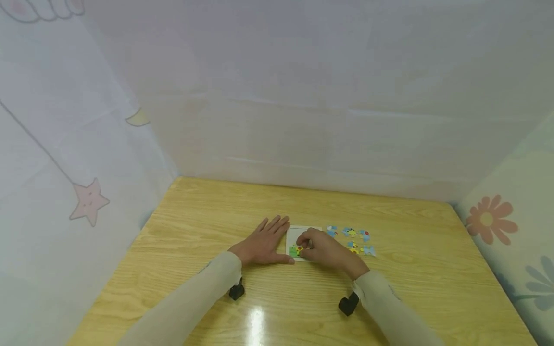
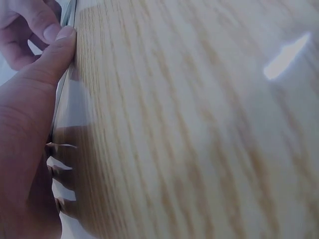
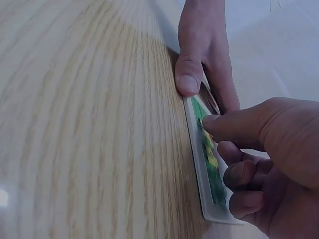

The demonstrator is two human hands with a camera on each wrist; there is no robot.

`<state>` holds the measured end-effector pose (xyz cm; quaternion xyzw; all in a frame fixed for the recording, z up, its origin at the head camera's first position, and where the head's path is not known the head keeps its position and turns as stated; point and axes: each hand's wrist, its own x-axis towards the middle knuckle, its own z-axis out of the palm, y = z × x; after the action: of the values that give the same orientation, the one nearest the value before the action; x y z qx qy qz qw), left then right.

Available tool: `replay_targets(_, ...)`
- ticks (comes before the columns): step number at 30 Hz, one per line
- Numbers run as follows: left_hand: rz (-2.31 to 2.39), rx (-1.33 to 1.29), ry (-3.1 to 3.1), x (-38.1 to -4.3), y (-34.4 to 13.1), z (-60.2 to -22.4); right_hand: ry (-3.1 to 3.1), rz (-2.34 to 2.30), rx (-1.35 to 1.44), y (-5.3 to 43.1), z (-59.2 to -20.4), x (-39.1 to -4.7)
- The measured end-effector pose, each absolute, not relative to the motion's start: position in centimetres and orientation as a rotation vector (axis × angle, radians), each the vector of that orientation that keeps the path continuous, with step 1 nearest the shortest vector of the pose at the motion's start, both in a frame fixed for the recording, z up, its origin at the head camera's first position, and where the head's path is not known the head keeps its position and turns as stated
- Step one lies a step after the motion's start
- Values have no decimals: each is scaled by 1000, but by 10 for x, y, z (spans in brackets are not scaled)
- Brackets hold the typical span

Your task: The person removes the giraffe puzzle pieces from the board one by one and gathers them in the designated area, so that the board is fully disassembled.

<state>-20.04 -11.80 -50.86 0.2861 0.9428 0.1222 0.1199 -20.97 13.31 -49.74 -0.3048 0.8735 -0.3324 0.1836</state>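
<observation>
OK so your left hand [image 1: 264, 245] is flat with the fingers spread pretty wide, parked along the left edge of the white tray [image 1: 293, 235], thumb tip right at the tray's near left corner. Your right hand [image 1: 326, 247] is over the tray, fingers curled in, thumb and index pinching a yellow-and-red puzzle piece [image 1: 299, 249] low in the near left part of it. Can't tell if that piece is fully seated, your fingers cover too much. There's a green patch [image 1: 292, 252] in the tray just left of it. The loose pieces [image 1: 352, 233] sit right of the tray, on the wooden table [image 1: 216, 211].
</observation>
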Motion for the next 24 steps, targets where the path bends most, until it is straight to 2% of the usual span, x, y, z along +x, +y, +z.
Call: replay_targets(24, 340, 838, 2752, -202, -118, -509, 2447, -895, -828, 116, -495, -211)
